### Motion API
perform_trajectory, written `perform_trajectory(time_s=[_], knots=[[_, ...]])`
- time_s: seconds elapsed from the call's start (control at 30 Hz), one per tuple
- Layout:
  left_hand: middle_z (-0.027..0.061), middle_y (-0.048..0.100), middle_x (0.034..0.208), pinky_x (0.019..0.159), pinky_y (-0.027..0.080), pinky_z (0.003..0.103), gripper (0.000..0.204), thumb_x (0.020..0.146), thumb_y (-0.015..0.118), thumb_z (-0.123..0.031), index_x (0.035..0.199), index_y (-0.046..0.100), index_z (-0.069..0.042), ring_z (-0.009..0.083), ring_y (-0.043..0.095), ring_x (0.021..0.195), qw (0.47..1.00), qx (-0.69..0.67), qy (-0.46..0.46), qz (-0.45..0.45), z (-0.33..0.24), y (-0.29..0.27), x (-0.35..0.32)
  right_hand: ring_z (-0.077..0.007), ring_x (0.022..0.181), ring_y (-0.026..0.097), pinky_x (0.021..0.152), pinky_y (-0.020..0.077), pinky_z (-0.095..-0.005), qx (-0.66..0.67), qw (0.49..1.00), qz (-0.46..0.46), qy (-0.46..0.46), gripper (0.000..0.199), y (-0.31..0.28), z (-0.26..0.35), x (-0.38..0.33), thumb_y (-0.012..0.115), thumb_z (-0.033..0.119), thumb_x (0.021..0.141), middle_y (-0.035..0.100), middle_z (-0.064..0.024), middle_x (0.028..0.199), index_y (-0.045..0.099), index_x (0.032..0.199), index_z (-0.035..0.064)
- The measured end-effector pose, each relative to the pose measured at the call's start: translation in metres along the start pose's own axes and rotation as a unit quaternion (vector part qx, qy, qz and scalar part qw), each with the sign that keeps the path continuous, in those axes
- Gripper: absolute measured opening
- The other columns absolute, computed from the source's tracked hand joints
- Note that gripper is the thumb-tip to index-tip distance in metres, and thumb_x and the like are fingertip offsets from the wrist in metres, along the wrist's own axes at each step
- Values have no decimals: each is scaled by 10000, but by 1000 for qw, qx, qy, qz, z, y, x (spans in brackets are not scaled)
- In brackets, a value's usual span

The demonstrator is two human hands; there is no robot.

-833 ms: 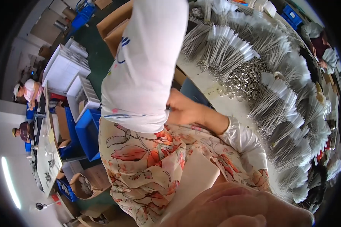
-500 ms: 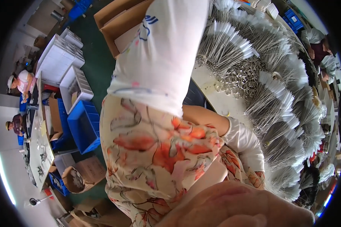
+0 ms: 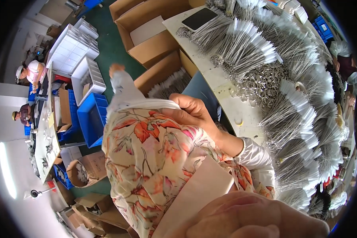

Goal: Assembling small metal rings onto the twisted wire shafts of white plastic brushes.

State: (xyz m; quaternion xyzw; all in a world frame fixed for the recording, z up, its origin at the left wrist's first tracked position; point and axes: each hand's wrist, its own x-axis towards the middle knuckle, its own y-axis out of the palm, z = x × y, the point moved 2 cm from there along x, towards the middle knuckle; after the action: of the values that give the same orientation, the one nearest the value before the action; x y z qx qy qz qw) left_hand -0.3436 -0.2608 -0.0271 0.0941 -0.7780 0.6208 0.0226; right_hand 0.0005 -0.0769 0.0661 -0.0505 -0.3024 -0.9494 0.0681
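A white sleeve cover (image 3: 125,88) with small printed marks is on my left arm, over a floral shirt (image 3: 146,166). Beyond its far end my left hand (image 3: 116,69) reaches out to the upper left, small and blurred, its fingers unclear. Across my chest comes my right hand (image 3: 192,113), its fingers closed round the upper edge of that sleeve cover. Another white sleeve cover (image 3: 257,156) is on my right arm. Beneath my arms a cardboard box (image 3: 150,77) holds a bundle of thin wire pieces with pale tips (image 3: 172,84).
On my right, a table (image 3: 216,81) bears fanned wire bundles (image 3: 250,43), a heap of metal rings (image 3: 258,85) and a phone (image 3: 200,18). Blue crates (image 3: 92,119), white bins (image 3: 89,79) and cartons (image 3: 95,168) stand on the left. Other people (image 3: 31,73) work farther off.
My left arm has swung from high in front down to the upper left. My right hand, hidden before, now shows at the sleeve cover's edge. The phone and filled box have come into view.
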Motion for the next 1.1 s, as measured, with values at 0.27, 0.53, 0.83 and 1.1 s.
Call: perform_trajectory(time_s=[0.27, 0.53, 0.83, 1.1], knots=[[148, 650, 1004, 792, 504, 380, 434, 762, 614, -367, 1041, 630, -35, 273, 625, 951, 981, -124, -99, 111, 145, 157, -79, -25, 679, 503, 577, 393, -171, 34, 982, 71, 173, 74, 18, 37, 14, 596, 79, 869, 562, 10, 795, 560, 908, 27], [146, 653, 985, 779, 508, 376, 420, 773, 609, -351, 1043, 623, -30, 266, 628, 933, 928, -249, -130, 243, 155, 235, -150, -284, 658, 615, 601, 472, -361, -412, 882, 120, 193, 228, 4, 62, 53, 584, 164, 758, 609, -173, 700, 609, 867, -34], [144, 656, 963, 764, 513, 370, 404, 786, 603, -333, 1045, 614, -24, 257, 632, 912, 850, -327, -126, 392, 126, 253, -158, -310, 719, 617, 644, 500, -396, -541, 828, 84, -123, 115, 40, 42, 82, 553, 186, 793, 614, -120, 739, 611, 745, 99], [142, 659, 944, 751, 517, 366, 390, 797, 598, -317, 1047, 607, -18, 249, 635, 894, 773, -296, -106, 552, 101, 261, -120, -209, 630, 590, 516, 464, -367, -412, 856, 69, -305, 118, 50, 63, 44, 585, 163, 760, 589, -96, 727, 617, 776, 50]])
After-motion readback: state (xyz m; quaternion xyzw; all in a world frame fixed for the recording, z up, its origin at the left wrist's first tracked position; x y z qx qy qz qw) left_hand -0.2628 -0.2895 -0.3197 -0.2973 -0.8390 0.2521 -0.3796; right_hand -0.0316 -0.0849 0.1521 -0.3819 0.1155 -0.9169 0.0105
